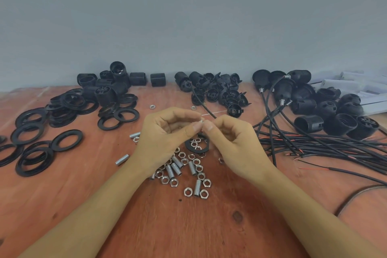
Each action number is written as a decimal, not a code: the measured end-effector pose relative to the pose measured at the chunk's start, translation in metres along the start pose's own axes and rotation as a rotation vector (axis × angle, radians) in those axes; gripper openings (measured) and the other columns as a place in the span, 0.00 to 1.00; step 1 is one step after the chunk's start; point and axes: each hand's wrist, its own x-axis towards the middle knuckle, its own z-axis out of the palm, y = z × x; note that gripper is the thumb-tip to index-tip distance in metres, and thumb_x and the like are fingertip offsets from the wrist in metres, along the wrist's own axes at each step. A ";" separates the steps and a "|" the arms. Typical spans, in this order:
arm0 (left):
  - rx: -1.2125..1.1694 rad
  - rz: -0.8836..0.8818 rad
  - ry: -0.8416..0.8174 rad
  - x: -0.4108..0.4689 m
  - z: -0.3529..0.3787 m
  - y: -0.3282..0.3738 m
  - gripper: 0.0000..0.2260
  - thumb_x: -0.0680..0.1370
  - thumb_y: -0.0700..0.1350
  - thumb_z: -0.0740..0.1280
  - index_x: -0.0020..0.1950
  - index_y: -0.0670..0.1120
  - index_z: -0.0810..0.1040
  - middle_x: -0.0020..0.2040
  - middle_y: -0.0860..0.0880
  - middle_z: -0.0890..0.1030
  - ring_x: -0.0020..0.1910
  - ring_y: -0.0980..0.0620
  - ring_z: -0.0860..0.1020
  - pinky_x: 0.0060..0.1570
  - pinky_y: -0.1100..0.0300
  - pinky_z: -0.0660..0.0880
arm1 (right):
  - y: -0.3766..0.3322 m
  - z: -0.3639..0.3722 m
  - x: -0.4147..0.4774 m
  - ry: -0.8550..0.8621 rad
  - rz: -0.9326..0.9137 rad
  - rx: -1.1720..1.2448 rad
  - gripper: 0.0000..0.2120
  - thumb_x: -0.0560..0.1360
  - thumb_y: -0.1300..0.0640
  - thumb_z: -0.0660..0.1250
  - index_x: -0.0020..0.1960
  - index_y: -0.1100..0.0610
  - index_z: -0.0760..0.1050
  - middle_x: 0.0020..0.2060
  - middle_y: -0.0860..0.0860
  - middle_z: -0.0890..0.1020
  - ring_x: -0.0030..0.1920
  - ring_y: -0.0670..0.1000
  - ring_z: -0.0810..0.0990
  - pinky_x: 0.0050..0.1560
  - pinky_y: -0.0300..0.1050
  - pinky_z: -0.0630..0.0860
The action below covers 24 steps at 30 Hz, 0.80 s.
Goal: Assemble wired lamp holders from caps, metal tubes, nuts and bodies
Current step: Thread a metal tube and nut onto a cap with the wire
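My left hand (167, 130) and my right hand (228, 138) meet fingertip to fingertip above the middle of the table, both pinching a small silvery metal part (202, 120); it is blurred and mostly hidden by the fingers. A black wire (201, 100) runs from a black cap at the back to just behind my fingertips. Below my hands lies a scatter of silver nuts (188, 191) and threaded metal tubes (197, 187). Black caps (219, 92) are heaped at the back centre. Wired lamp holders (282, 88) lie at the back right.
Black rings (67, 139) spread over the left of the wooden table (83, 195). Black threaded bodies (109, 88) are piled at the back left. A bundle of black wires (335, 146) with red cores crosses the right side. White boxes (356, 84) sit at the far right.
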 end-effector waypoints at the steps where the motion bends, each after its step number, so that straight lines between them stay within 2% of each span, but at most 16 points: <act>1: 0.000 -0.004 0.002 0.000 0.000 0.000 0.08 0.68 0.41 0.74 0.46 0.50 0.85 0.43 0.49 0.86 0.42 0.53 0.84 0.45 0.64 0.80 | 0.002 0.000 0.000 0.007 0.007 -0.009 0.21 0.77 0.41 0.59 0.35 0.54 0.79 0.24 0.46 0.77 0.25 0.43 0.73 0.29 0.36 0.69; 3: -0.004 -0.007 0.002 -0.001 0.001 0.000 0.08 0.68 0.40 0.74 0.45 0.50 0.85 0.43 0.49 0.86 0.42 0.53 0.84 0.45 0.64 0.80 | 0.001 0.001 0.000 0.011 0.030 -0.009 0.25 0.78 0.39 0.56 0.33 0.53 0.78 0.23 0.48 0.77 0.25 0.44 0.74 0.30 0.36 0.69; 6: -0.003 -0.005 -0.006 -0.001 0.001 0.001 0.08 0.68 0.40 0.74 0.45 0.50 0.86 0.43 0.48 0.86 0.42 0.53 0.84 0.45 0.64 0.80 | 0.000 0.002 -0.001 -0.002 0.007 0.014 0.17 0.77 0.41 0.61 0.36 0.50 0.77 0.25 0.47 0.77 0.26 0.43 0.74 0.29 0.36 0.69; 9: -0.011 -0.015 -0.014 -0.001 -0.001 0.002 0.08 0.68 0.41 0.74 0.46 0.51 0.86 0.44 0.49 0.86 0.42 0.53 0.84 0.45 0.64 0.80 | 0.001 0.002 -0.001 0.016 0.020 0.015 0.23 0.78 0.39 0.57 0.33 0.52 0.77 0.23 0.48 0.76 0.25 0.43 0.73 0.29 0.35 0.69; 11: -0.001 -0.006 -0.022 0.000 -0.001 0.002 0.09 0.69 0.41 0.74 0.46 0.51 0.86 0.44 0.49 0.86 0.43 0.53 0.84 0.45 0.64 0.80 | 0.000 0.002 0.000 0.015 0.017 0.047 0.18 0.77 0.41 0.59 0.36 0.50 0.77 0.24 0.47 0.77 0.25 0.43 0.74 0.29 0.34 0.70; 12: 0.006 -0.004 -0.025 0.000 -0.002 0.002 0.09 0.69 0.42 0.75 0.46 0.51 0.86 0.44 0.49 0.86 0.43 0.53 0.84 0.45 0.64 0.79 | 0.000 0.002 0.000 0.013 0.012 0.048 0.17 0.77 0.42 0.61 0.37 0.50 0.78 0.24 0.46 0.77 0.24 0.42 0.73 0.29 0.34 0.69; 15: 0.009 -0.019 -0.014 0.000 -0.002 0.003 0.09 0.67 0.47 0.76 0.46 0.53 0.86 0.44 0.49 0.86 0.43 0.53 0.84 0.44 0.63 0.80 | 0.001 0.001 0.000 0.020 0.021 0.038 0.23 0.77 0.40 0.58 0.34 0.54 0.78 0.21 0.48 0.75 0.23 0.43 0.72 0.30 0.36 0.69; 16: 0.008 -0.019 -0.007 0.001 -0.003 0.003 0.09 0.67 0.48 0.76 0.46 0.53 0.86 0.44 0.49 0.86 0.43 0.53 0.84 0.44 0.63 0.80 | 0.001 0.001 0.000 0.020 0.022 0.061 0.21 0.77 0.41 0.59 0.36 0.53 0.79 0.22 0.48 0.75 0.23 0.44 0.72 0.29 0.36 0.69; 18: 0.006 -0.009 -0.005 0.001 -0.004 0.003 0.08 0.67 0.46 0.76 0.46 0.52 0.86 0.44 0.49 0.86 0.43 0.53 0.84 0.44 0.64 0.79 | 0.000 0.002 0.000 0.015 0.008 0.075 0.15 0.77 0.43 0.63 0.39 0.52 0.79 0.23 0.48 0.76 0.23 0.44 0.72 0.28 0.35 0.69; 21: 0.006 -0.010 0.004 0.001 -0.004 0.003 0.08 0.68 0.41 0.75 0.46 0.51 0.86 0.44 0.48 0.86 0.42 0.54 0.84 0.43 0.65 0.79 | 0.001 0.002 0.000 0.023 0.003 0.043 0.19 0.78 0.42 0.60 0.37 0.54 0.79 0.22 0.48 0.76 0.23 0.42 0.72 0.29 0.33 0.69; 24: 0.009 -0.005 0.011 0.001 -0.003 0.003 0.08 0.68 0.40 0.74 0.46 0.49 0.85 0.44 0.47 0.86 0.42 0.52 0.84 0.44 0.65 0.79 | -0.001 0.001 0.000 -0.001 0.004 0.064 0.14 0.74 0.42 0.65 0.42 0.52 0.79 0.26 0.48 0.78 0.25 0.44 0.74 0.28 0.35 0.69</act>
